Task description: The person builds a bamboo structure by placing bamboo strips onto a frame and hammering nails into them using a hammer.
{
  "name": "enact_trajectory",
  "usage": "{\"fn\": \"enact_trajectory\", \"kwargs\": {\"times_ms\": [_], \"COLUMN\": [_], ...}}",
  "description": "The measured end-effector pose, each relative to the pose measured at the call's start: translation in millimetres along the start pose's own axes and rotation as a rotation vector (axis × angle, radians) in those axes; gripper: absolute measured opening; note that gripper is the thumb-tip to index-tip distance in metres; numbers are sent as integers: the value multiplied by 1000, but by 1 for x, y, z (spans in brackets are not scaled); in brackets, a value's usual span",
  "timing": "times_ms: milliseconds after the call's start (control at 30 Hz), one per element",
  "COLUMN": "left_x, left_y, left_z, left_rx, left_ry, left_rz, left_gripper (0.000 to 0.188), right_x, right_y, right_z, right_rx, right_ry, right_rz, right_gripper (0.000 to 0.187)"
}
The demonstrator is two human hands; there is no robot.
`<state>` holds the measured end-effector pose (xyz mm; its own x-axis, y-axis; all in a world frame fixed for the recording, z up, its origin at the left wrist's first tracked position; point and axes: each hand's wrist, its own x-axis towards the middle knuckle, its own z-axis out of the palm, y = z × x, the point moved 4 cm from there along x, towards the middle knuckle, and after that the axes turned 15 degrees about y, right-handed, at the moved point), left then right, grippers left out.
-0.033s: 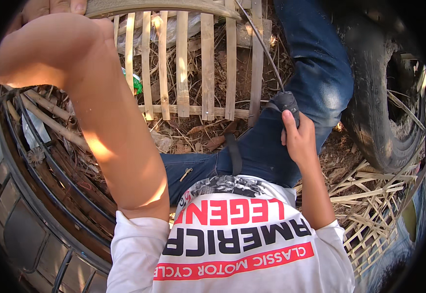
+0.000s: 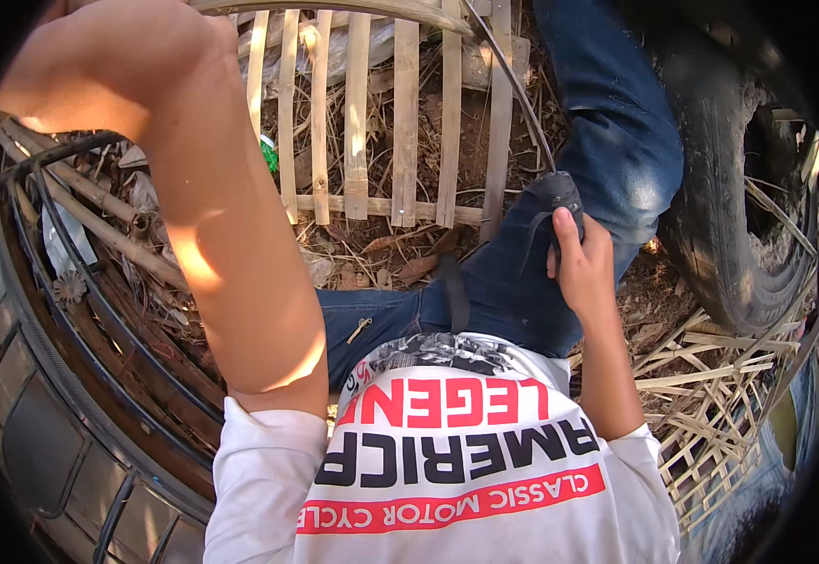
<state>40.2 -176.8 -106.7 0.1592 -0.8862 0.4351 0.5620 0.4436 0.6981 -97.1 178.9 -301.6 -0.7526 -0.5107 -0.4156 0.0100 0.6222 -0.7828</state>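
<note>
My right hand (image 2: pixel 583 263) is closed around the black-wrapped handle of a knife (image 2: pixel 557 191), thumb lying along the grip. A thin blade slants up and away from it over my jeans. Its far part meets the end of a curved bamboo strip (image 2: pixel 372 7) at the upper edge. At the upper left my left hand (image 2: pixel 118 42) is bent over the strip's other end; its fingers are mostly cut off by the frame. Beneath the strip lies a row of flat bamboo slats (image 2: pixel 357 122), joined by a crosspiece near me.
A worn black tyre (image 2: pixel 710 216) stands at the right. Below it is woven split bamboo (image 2: pixel 710 404). Black metal bars (image 2: pixel 127 320) curve along the left beside bamboo poles (image 2: pixel 99 193). My jeans-clad leg (image 2: pixel 607 141) stretches forward over dry leaves and soil.
My left hand and the bamboo strip have shifted slightly up and to the right. The right hand with the knife has moved slightly right. The whole view has shifted a little too.
</note>
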Motion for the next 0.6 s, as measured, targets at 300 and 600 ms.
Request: {"fn": "enact_trajectory", "kwargs": {"times_ms": [300, 600], "left_x": [-48, 2], "left_y": [36, 133], "left_z": [21, -44], "left_rx": [50, 47], "left_ry": [300, 125], "left_rz": [-125, 60], "left_gripper": [43, 52], "right_x": [-41, -97], "right_y": [-55, 29], "right_z": [-50, -214], "right_rx": [200, -88], "right_ry": [156, 702], "right_rz": [-210, -380], "right_gripper": [42, 38]}}
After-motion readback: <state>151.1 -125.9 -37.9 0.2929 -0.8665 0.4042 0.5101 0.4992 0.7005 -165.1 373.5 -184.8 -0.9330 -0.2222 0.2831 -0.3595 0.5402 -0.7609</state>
